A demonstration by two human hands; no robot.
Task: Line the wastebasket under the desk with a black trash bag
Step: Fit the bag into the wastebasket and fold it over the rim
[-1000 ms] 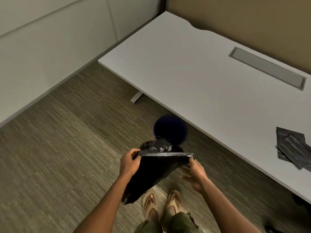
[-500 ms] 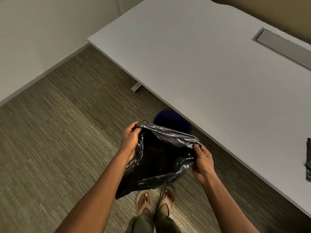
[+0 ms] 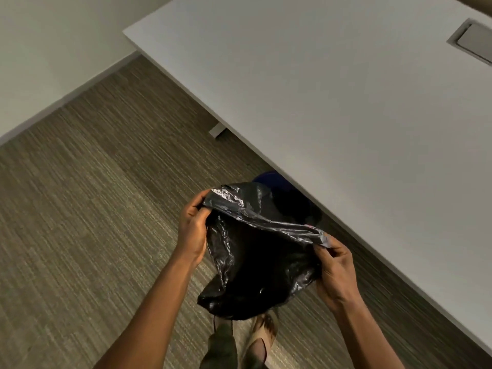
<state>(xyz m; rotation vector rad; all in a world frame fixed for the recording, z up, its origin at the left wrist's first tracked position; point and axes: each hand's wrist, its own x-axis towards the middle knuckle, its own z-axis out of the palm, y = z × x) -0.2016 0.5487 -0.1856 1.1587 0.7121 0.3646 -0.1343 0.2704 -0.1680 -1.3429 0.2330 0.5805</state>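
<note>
A crumpled black trash bag [image 3: 261, 257] hangs in front of me with its mouth spread between both hands. My left hand [image 3: 193, 230] pinches the rim at the left. At the right, my right hand [image 3: 335, 270] grips the other side of the rim. Just beyond the bag, a dark blue wastebasket [image 3: 269, 177] stands on the carpet, half tucked under the desk edge; the bag hides most of it. The bag's lower end droops above my feet.
The white desk [image 3: 346, 102] fills the upper right, its front edge running diagonally close to my right hand. A grey cable hatch [image 3: 474, 41] sits in the desk top. A desk foot [image 3: 217, 130] rests on the striped carpet. A pale wall runs along the left.
The bag's mouth has been pulled wider open between the hands. The view has moved closer to the desk, and the wastebasket is now mostly covered by the bag.
</note>
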